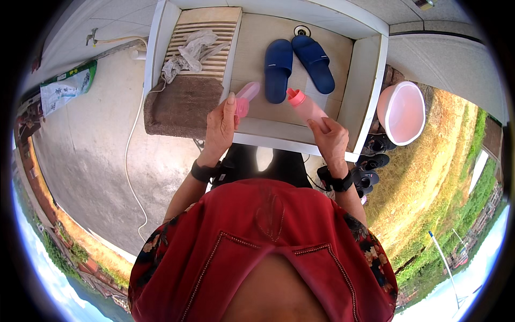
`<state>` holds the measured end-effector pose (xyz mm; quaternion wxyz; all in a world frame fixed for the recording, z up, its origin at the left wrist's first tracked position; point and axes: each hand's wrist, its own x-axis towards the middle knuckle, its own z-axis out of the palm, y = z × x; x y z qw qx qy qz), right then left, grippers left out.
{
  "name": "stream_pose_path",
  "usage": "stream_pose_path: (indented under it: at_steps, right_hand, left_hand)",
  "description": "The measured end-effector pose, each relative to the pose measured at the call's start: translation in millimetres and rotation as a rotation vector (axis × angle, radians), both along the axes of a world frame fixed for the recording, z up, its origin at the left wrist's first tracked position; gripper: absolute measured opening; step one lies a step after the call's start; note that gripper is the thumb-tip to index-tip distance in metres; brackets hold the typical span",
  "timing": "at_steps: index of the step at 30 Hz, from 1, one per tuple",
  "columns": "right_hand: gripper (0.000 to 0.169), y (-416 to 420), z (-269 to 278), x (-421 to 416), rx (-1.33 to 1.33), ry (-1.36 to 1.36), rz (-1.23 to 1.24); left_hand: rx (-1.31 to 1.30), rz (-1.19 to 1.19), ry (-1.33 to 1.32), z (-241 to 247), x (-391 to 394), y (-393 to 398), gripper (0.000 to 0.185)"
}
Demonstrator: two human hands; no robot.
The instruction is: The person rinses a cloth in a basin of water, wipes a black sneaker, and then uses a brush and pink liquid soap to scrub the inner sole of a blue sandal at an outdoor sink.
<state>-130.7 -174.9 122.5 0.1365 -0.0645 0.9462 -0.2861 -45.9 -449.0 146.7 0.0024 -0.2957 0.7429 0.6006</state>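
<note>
My left hand grips a translucent pink plastic piece, perhaps a lid or cup, with a long rounded part pointing up and right. A pink plastic bottle is in my right hand, held near its lower end; its uncapped-looking neck tilts up and left. Both hands are over the front edge of a tiled sink. Beyond them a pair of blue slide sandals, the left one and the right one, lies on the sink floor. The two held items are apart.
A crumpled translucent plastic bag lies on the ribbed washboard. Brown cloth covers the near left ledge. Right of the sink are a pink basin and several dark shoes. A hose runs along the concrete at left.
</note>
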Motion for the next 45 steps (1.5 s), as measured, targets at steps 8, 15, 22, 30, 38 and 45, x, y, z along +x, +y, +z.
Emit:
stream_pose_path:
  at_steps: [8,15,22,30,38,45]
  right_hand:
    - [0.031,-2.8,1.8,0.5,0.067,-0.009,0.033]
    - [0.032,-2.5,1.3,0.9,0.087,-0.017,0.035]
    - [0.032,-7.7,3.9,0.0,0.117,-0.027,0.045]
    - [0.032,-3.7,-1.3,0.3,-0.16,-0.045,-0.07]
    - [0.038,23.4,1.0,-4.4,-0.393,-0.133,-0.275]
    - [0.042,44.1,-8.4,-25.6,-0.163,0.044,-0.361]
  left_hand:
    - [0.014,0.001,-0.004,-3.5,0.3,0.5,0.057]
    - [0.018,-0.027,-0.001,-6.2,3.1,-2.0,0.056]
    - [0.003,-0.038,-0.017,-10.4,4.7,-3.8,0.055]
    - [0.006,-0.047,-0.032,-12.1,4.1,-7.7,0.055]
    - [0.053,-0.047,-0.1,-12.1,-5.1,-3.8,0.064]
    - [0.084,-0.076,-0.151,-13.5,-11.6,4.9,0.064]
